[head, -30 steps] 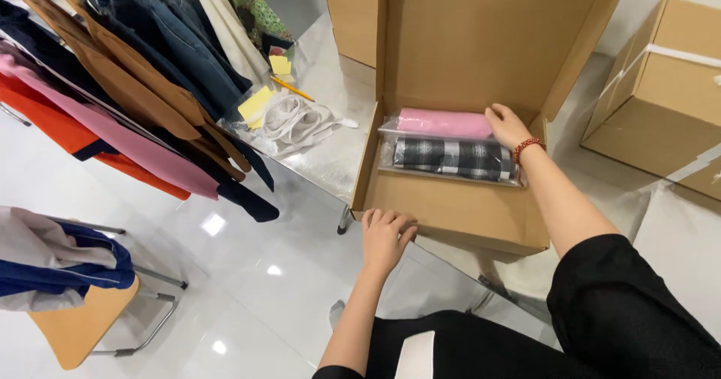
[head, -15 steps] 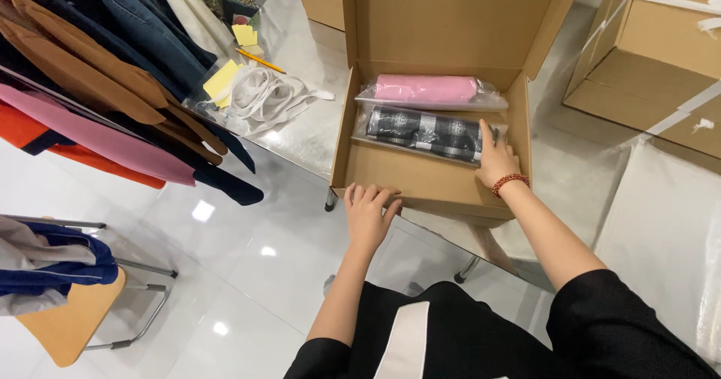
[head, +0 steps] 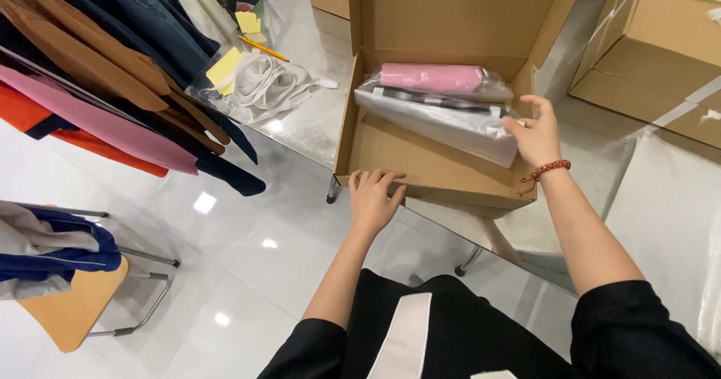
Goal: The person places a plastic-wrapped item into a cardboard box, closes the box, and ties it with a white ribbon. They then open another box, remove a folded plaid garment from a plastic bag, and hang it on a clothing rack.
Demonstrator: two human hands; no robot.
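An open cardboard box (head: 420, 170) sits on a metal table in front of me. Inside at the back lies a pink rolled garment in a clear bag (head: 432, 78). In front of it a second clear plastic packet (head: 443, 120) is tilted up on its right edge, its checked contents mostly hidden by glare. My right hand (head: 537, 132), with a red bead bracelet at the wrist, grips that packet's right end. My left hand (head: 374, 196) rests on the box's near wall, fingers over the rim.
Hanging clothes (head: 105, 86) fill the left on a rack. A bag of white straps with yellow notes (head: 255, 82) lies on the table left of the box. Taped cardboard boxes (head: 653, 56) stand at the right. A wooden chair with clothing (head: 52, 274) is at lower left.
My right hand has lifted the checked packet's right end, tipping it up from flat. My left hand moved forward onto the box's front rim.
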